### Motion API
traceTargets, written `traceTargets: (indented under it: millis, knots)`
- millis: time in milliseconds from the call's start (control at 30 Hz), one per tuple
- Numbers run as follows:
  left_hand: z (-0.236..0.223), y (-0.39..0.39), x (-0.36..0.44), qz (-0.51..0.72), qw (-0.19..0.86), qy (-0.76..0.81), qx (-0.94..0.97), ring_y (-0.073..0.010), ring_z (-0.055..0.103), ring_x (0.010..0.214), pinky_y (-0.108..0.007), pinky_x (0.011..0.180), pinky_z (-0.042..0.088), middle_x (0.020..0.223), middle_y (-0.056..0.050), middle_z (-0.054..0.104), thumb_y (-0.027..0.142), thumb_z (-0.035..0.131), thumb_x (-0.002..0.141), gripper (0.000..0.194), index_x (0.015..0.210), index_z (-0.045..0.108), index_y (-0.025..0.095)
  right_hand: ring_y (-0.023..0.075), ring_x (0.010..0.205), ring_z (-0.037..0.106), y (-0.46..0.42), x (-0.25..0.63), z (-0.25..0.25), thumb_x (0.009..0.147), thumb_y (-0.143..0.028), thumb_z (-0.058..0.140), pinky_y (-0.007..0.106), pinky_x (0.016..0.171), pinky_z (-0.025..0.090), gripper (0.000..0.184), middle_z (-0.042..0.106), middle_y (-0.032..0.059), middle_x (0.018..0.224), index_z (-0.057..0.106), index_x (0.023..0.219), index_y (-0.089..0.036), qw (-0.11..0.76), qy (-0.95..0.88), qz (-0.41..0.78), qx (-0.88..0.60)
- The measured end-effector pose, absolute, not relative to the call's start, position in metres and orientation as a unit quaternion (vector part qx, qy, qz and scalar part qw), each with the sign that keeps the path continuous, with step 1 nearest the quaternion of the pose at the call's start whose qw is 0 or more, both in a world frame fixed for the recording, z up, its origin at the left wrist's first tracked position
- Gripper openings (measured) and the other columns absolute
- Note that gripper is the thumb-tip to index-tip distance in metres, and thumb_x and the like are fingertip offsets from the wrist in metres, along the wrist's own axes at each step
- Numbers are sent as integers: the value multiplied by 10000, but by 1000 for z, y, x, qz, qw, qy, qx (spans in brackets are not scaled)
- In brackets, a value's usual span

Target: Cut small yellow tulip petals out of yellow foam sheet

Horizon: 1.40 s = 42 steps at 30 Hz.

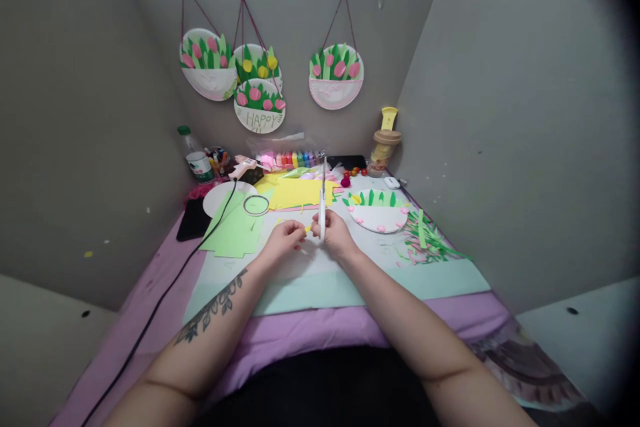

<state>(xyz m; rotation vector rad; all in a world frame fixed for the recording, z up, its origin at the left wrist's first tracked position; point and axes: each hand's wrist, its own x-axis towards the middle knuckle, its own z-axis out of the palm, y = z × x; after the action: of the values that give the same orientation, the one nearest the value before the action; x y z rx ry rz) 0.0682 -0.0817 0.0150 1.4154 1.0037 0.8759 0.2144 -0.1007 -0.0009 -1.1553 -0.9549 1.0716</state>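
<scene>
My right hand (336,235) is closed around the white handles of a pair of scissors (323,203), whose blades point up and away from me. Close on its left, my left hand (286,240) pinches a small piece of yellow paper (308,230) that sits between the two hands. Both hands are above the white work surface. To the right lies a paper plate basket (379,219) with green paper leaves, one yellow paper tulip and pink bits along its edge. Beyond the hands are sheets of yellow paper (295,193).
Light green paper (235,230), a white plate (215,197) and a tape ring (256,205) lie left. A glue gun (245,167) trails a black cord. Paper scraps (430,240) pile up right. A bottle (197,161) and a lidded cup (384,152) stand behind; finished plate baskets (336,90) hang above.
</scene>
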Motion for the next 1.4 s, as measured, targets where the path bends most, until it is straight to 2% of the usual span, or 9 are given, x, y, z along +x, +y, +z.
traceTargets:
  millis: [133,267,433,567,700,800,1067,1400]
  knots:
    - [13,-79,69,415,569,418,574,-116,556,576,-228,552,442,633,19,596,305,653,684,179,784,585,173,109,540,526,-101,213,-2,553,-212,653,236,535,413,279,580,-53,634,552,810,-173,603,-418,462,-498]
    - [10,-80,72,445,588,398,546,-119,599,638,-245,650,466,683,18,634,311,726,650,359,952,583,179,112,566,530,-101,211,-4,587,-249,659,238,558,424,290,561,-58,656,533,842,-189,627,-411,437,-497]
    - [5,-84,77,444,603,389,537,-102,553,576,-227,583,424,652,-13,637,377,723,676,253,746,656,143,119,609,554,-102,206,-3,619,-283,683,244,595,444,298,560,-54,687,512,848,-200,637,-419,422,-491]
    - [10,-83,76,460,597,396,525,-103,554,598,-228,598,437,662,-13,635,359,733,664,228,685,662,144,122,620,571,-107,203,0,641,-314,703,240,597,457,313,567,-51,688,495,847,-204,618,-442,434,-485]
    - [27,-77,64,522,568,410,487,-98,545,631,-212,605,442,650,16,581,351,719,667,219,687,617,158,112,504,552,-115,204,0,760,-440,623,226,479,433,282,598,-24,659,499,818,-193,552,-493,483,-468]
    - [40,-73,52,566,550,415,453,-85,524,629,-193,579,427,657,27,541,357,689,684,225,697,569,168,112,467,541,-119,204,-6,772,-497,616,216,412,409,330,604,-3,660,524,796,-181,490,-536,516,-454]
    - [47,-75,46,596,525,400,458,-74,452,536,-190,486,361,618,35,504,310,610,725,171,669,514,180,128,571,577,-124,192,-13,740,-452,672,271,557,504,315,581,3,728,547,827,-176,395,-592,557,-427]
    - [44,-80,48,602,497,393,485,-68,447,474,-205,469,348,599,55,514,261,556,776,142,679,477,192,148,573,585,-125,186,-14,750,-514,638,287,558,496,362,561,4,687,521,813,-178,373,-607,555,-429]
